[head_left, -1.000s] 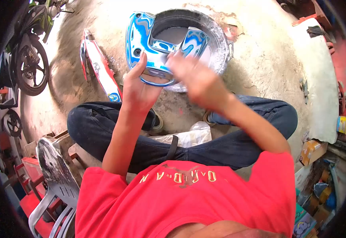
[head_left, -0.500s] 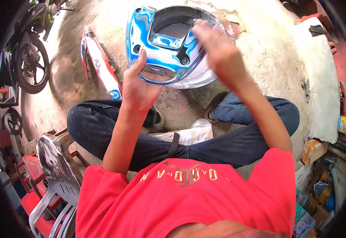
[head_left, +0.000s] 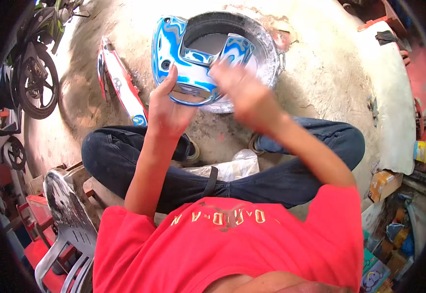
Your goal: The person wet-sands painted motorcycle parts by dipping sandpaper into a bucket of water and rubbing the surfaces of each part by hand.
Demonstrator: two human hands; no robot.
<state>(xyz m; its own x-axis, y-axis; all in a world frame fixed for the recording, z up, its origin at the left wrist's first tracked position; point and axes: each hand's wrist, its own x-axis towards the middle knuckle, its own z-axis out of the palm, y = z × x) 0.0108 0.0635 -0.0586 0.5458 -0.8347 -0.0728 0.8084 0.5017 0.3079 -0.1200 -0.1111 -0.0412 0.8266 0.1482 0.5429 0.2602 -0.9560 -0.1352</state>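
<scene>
A glossy plastic cover panel (head_left: 166,45) with blue, white and silver swirls, likely a motorcycle part, is tilted over a round basin (head_left: 270,61) of cloudy liquid. My left hand (head_left: 169,105) grips its near left edge, thumb on top, the other fingers hidden beneath. My right hand (head_left: 252,97) is over the panel's right part, fingers bent towards its surface. Motion smears those fingers, so I cannot see whether anything is in them. On the floor to the left lies a long red and white panel (head_left: 125,93) with a blue patterned end.
A motorcycle wheel (head_left: 37,80) stands at the upper left. A grey plastic chair (head_left: 73,215) is at the lower left. A white wrapped bundle (head_left: 232,168) lies between my legs. At right are a long pale sheet (head_left: 398,107) and a cardboard box (head_left: 385,185).
My right hand has moved left and nearer to me across the panel, uncovering its right arm. The panel has shifted slightly left, still in my left hand.
</scene>
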